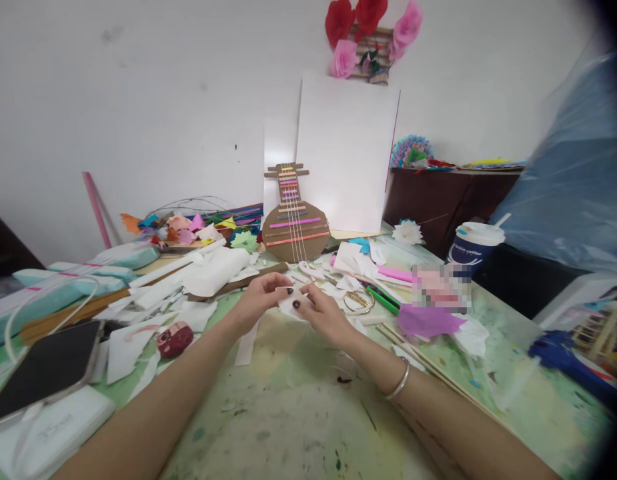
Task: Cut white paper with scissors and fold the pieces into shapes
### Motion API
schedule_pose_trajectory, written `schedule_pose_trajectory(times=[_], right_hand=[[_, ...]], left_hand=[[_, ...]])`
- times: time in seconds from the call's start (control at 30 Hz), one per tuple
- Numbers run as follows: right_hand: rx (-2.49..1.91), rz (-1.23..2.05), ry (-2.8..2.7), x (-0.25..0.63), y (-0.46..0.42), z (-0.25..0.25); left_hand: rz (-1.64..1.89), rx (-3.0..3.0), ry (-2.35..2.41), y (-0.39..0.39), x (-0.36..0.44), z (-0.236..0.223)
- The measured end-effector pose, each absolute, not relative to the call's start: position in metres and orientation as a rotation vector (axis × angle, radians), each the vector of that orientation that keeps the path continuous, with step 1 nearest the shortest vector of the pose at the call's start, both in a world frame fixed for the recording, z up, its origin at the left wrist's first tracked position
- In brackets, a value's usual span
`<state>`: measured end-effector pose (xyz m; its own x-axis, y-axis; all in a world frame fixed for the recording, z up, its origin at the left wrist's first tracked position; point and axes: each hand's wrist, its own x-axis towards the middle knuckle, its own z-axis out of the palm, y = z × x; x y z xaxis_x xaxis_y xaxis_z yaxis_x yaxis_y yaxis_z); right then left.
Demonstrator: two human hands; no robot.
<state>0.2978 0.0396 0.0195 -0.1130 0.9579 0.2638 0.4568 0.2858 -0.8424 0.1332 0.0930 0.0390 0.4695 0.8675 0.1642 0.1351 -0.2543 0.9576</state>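
Observation:
Both hands meet over the middle of the table around a small piece of white paper. My left hand pinches its left edge, fingers curled. From the other side my right hand grips the same piece, its dark-nailed fingers lying across it. A narrow white paper strip lies on the table just below my left hand. Behind the hands, a cardboard lute with coloured strips and white strings leans upright against a white board.
White paper scraps heap up at the left, near a phone and a dark red case. To the right are a green pen, purple paper, thin sticks, a coffee cup and a blue glue gun.

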Motion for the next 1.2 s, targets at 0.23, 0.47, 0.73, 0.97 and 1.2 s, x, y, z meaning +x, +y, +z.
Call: schedule_pose_trajectory(times=[0.23,0.47,0.73,0.97,1.2], right_hand=[[-1.399,0.548,-1.651,0.303,0.045,0.020],[-1.348,0.889,-1.402,0.329,0.072,0.011],[-1.261,0.986,-1.438,0.330,0.070,0.012],[-1.268,0.928,-1.444,0.320,0.065,0.012],[-1.283,1.039,-1.324,0.325,0.065,0.018]], left_hand=[[0.928,1.478,0.881,0.095,0.134,0.037],[1.017,1.285,0.912,0.105,0.128,0.033],[1.008,1.284,0.877,0.106,0.128,0.030],[0.979,1.359,0.876,0.099,0.133,0.031],[1.039,1.391,0.858,0.107,0.129,0.025]])
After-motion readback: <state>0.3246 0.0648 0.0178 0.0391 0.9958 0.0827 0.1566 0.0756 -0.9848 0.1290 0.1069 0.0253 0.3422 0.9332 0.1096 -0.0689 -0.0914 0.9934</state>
